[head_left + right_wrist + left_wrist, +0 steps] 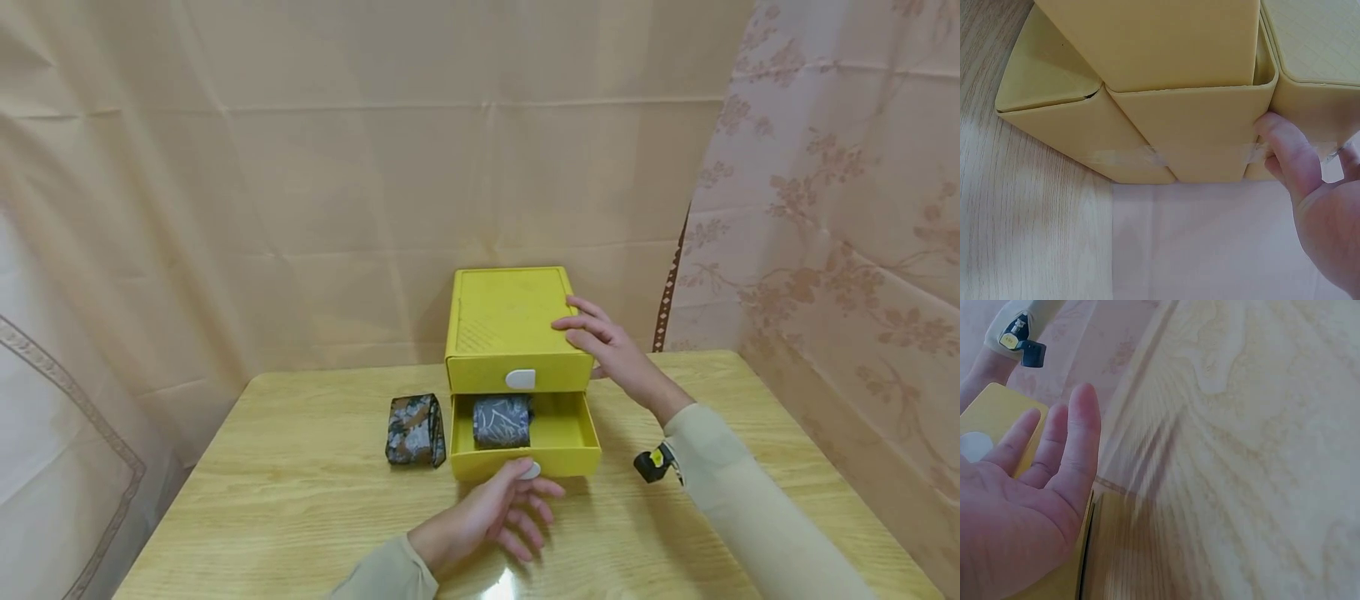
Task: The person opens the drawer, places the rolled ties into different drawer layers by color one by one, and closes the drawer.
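Observation:
A yellow drawer box (pixel 510 308) stands on the table with an open drawer (pixel 566 421) below its top one. In that drawer lies a rolled grey patterned cloth (pixel 501 422). My left hand (pixel 498 512) has its thumb on the drawer front beside the white pull tab (pixel 531 471), the other fingers spread loosely below. My right hand (pixel 607 346) rests on the box's top right edge with fingers across the top. In the right wrist view, a digit (pixel 1288 150) touches the taped yellow side (pixel 1204 134). To the left of the box lies a folded camouflage cloth (pixel 414 430).
The wooden table (pixel 315 508) spreads out on both sides of the box. Behind it hangs a beige curtain (pixel 337 183), with a floral curtain (pixel 847 208) on the right. A small black device (pixel 652 464) is worn at the right wrist.

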### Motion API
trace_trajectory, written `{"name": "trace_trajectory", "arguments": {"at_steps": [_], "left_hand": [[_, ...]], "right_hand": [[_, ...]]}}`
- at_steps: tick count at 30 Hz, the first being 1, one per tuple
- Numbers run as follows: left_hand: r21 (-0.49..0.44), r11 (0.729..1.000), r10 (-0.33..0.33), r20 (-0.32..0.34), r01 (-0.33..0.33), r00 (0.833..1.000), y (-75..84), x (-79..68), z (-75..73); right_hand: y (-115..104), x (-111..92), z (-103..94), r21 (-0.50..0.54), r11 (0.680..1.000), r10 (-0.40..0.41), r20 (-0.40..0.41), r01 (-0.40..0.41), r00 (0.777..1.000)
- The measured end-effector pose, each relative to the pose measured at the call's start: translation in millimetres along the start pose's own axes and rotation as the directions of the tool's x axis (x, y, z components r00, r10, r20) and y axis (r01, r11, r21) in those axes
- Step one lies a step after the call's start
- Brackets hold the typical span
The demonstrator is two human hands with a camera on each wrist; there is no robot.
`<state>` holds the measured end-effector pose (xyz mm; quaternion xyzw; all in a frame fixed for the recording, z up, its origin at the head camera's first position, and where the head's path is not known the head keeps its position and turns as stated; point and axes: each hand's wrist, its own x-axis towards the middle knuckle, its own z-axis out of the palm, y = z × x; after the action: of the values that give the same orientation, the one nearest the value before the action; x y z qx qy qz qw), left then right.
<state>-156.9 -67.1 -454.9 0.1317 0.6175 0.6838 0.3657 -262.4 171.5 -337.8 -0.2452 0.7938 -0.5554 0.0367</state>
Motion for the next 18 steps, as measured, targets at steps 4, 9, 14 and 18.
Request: {"name": "trace_trajectory", "arguments": {"at_steps": [4,9,14,18], "left_hand": [[-0.005,1.0,0.007,-0.026,-0.007,1.0,2.5,5.9,-3.3],[-0.007,1.0,0.016,-0.039,-0.016,0.999,5.5,10.9,-7.3],[0.005,1.0,0.008,-0.063,-0.007,0.998,7.8,14.8,-9.5],[0.009,1.0,0.0,-0.078,0.001,0.997,8.9,16.8,-10.5]], "right_hand": [[-3.2,-0.2,0.1,-0.003,1.0,0.0,0.003,0.0,1.0],[-2.9,0.1,0.4,-0.011,1.0,0.0,-0.001,0.0,1.0],[2.3,1.5,0.0,-0.017,1.0,0.005,-0.01,-0.005,1.0],[14.5,6.4,-1.6,-0.019,1.0,0.008,-0.018,-0.009,1.0]]}}
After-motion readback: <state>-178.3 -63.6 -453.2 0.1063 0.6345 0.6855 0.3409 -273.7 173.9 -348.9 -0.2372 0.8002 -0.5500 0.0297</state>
